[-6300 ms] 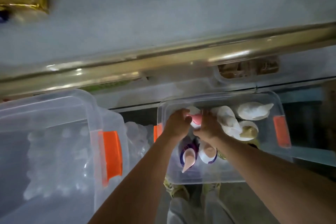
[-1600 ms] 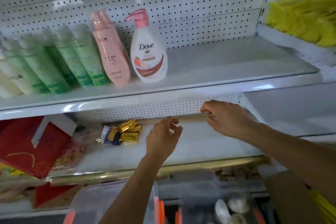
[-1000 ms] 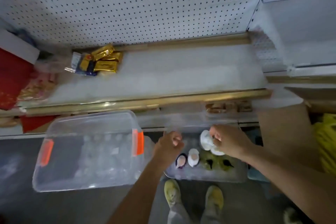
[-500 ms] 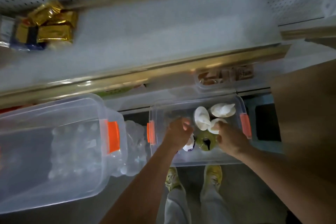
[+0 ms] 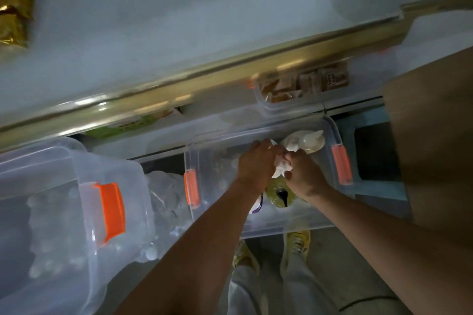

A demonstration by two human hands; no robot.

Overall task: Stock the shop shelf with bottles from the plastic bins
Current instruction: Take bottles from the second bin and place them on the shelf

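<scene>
Both hands inside clear plastic bin (image 5: pixel 302 222), right hand (image 5: pixel 303 176) curled round white pump bottle (image 5: pixel 280 170), left hand (image 5: pixel 257 162) gripping beside it, bottle upright, long axis vertical, nozzle direction hidden.

Your view was dim overall, with a cool grey cast. The brightest area was the pale shelf (image 5: pixel 179 20) at the top, lit from above and washed out, its surface smeared by motion blur. The gold rail (image 5: pixel 204 82) along its front edge carried streaked glare highlights. Below the rail the light fell off sharply: the clear bin (image 5: pixel 330 133) and your hands sat in shade, and the floor (image 5: pixel 358 276) was darker still. The white pump tops (image 5: pixel 304 140) in the bin were overexposed and lacked detail. Straight edges bowed toward the frame borders from the wide lens. Focus was soft throughout; the gold packets (image 5: pixel 12 15) at upper left were blurred.
</scene>
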